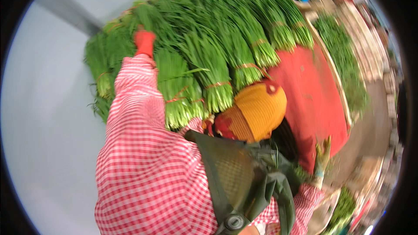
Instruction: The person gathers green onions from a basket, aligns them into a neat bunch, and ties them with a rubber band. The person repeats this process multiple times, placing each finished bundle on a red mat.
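My left hand [144, 40], in a red glove, reaches up to the leaves of the long, chive-like green bundles [209, 23]. Motion blur hides its fingertips, so its grip on the leaves is unclear. Rubber bands or ties bind the bundles near their pale stem ends, and they lie side by side in rows. My right hand [322, 153], in a yellowish-green glove, has its fingers apart over the lower edge of a red cloth [310, 94], holding nothing. Between my arms is an ochre ribbed cloth item [261, 111] with dark red parts, close to the nearest stems.
A dark green apron [228, 169] hangs in front of my checked shirt. Beyond the pale rim [329, 62] at the right lies another heap of greens [341, 68] beside pale stacked goods [362, 39]. A pale wall or panel [55, 104] fills the left. More greens [343, 209] are at lower right.
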`<state>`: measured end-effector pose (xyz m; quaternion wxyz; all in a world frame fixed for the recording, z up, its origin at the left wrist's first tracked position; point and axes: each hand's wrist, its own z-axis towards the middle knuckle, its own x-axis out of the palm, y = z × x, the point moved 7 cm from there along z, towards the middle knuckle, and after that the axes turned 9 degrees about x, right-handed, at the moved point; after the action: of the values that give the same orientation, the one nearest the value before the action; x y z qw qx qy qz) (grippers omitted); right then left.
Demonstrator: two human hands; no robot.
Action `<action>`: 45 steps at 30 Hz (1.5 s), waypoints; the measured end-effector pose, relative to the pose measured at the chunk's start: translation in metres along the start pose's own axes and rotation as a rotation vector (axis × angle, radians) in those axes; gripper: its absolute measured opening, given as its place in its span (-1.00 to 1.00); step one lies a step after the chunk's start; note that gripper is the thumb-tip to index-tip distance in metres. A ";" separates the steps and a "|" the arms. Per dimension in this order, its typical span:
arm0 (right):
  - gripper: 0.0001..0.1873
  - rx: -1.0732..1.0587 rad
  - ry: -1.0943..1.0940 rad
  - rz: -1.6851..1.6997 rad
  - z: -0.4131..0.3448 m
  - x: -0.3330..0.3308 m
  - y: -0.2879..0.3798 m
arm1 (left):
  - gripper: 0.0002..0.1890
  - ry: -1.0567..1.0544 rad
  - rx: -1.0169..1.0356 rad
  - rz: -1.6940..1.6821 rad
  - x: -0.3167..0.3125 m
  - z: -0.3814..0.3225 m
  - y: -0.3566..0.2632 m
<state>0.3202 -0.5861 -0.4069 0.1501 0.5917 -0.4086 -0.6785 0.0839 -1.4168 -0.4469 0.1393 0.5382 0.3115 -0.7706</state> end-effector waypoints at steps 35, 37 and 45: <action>-0.61 0.209 0.028 0.031 -0.109 -0.040 -0.045 | -0.88 0.864 1.007 -1.552 -0.065 -0.271 -0.463; -0.62 0.276 0.036 0.158 -0.108 -0.040 -0.047 | -0.81 0.198 1.773 -0.853 -0.102 -0.322 -0.508; -0.61 0.158 -0.453 0.366 -0.199 -0.117 -0.042 | -0.84 -0.115 2.196 0.360 0.072 -0.453 -0.562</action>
<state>0.5460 -0.5544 -0.3517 0.1284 0.3514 -0.5832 -0.7211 0.0835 -0.6917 -0.4296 -0.2884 0.3701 -0.6286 -0.6202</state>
